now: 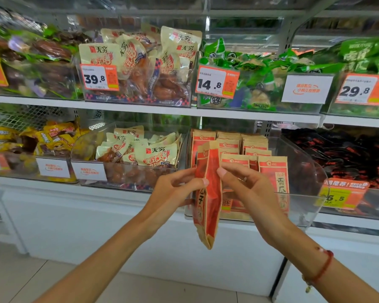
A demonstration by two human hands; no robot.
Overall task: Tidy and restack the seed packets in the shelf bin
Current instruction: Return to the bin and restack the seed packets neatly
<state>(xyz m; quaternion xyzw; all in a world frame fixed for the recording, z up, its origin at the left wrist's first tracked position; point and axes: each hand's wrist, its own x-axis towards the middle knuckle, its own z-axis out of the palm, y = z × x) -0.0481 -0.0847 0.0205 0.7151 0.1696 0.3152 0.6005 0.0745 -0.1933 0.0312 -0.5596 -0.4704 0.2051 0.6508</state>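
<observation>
Currently held upright and edge-on between both hands: one red-and-tan seed packet [207,193], in front of the clear shelf bin [302,206], hanging below the bin's front lip. Pinched at about nine o'clock of the packet by the left hand [173,191], thumb tip against the packet's near edge, other fingers curled behind. Pinched at about three o'clock by the right hand [249,189], thumb and forefinger closed on the packet's upper edge, remaining fingers bent loosely. Worn on the right wrist: a red cord bracelet [322,270].

Standing upright in rows inside the bin, at twelve to two o'clock of the held packet: the remaining seed packets [243,147], tan tops up, front one [274,178] just behind the right hand.

At nine o'clock of the bin, a neighbouring bin of cream snack pouches [149,154]; at three o'clock, dark red-and-black packs [346,154] with an orange price tag [341,194] reading 6.5. On the shelf above, at twelve o'clock, green packs [258,68] behind a 14.8 tag [216,82], and at eleven o'clock more cream pouches behind a 39.8 tag [99,77].
</observation>
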